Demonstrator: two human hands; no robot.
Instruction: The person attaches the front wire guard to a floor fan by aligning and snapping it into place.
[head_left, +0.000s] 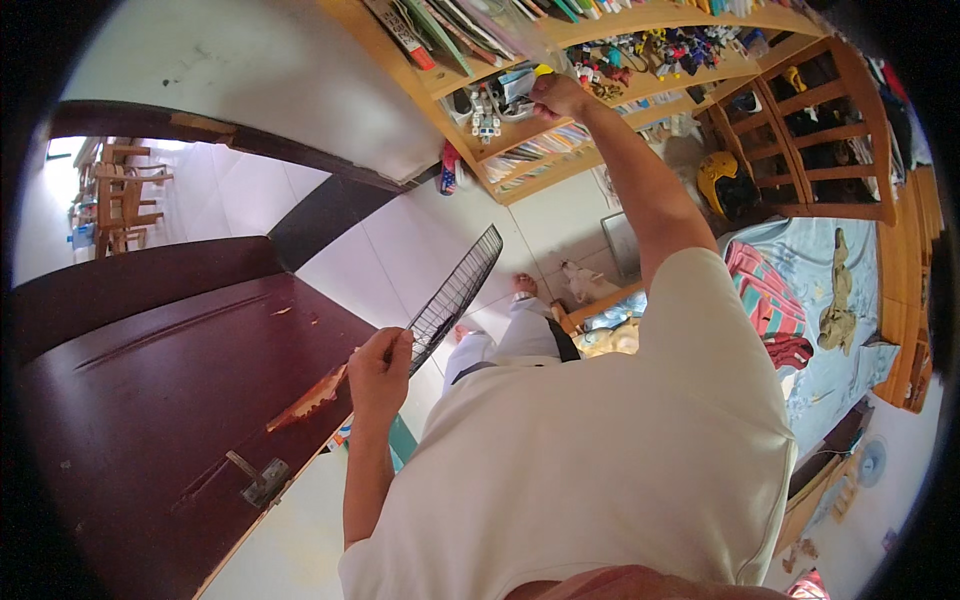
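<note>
My left hand (380, 372) is closed around one end of a black wire rack (458, 290). The rack slants up and away from me, above the tiled floor. My right arm stretches out to a wooden bookshelf (480, 152), where my right hand (562, 97) is closed at the front of one compartment. Its fingertips are beside a pale blue-and-white item (517, 86); what they hold, if anything, is too small to make out. A white-and-grey toy robot (485, 115) stands to the left of that hand. Many small coloured toys (660, 52) crowd the shelf to its right.
A dark red door (200, 400) with a metal handle (262, 480) stands at my left, by a doorway. A white dog (588, 282) lies on the floor near my feet. At right are a bed (850, 330) with blankets and a yellow-and-black helmet (727, 183).
</note>
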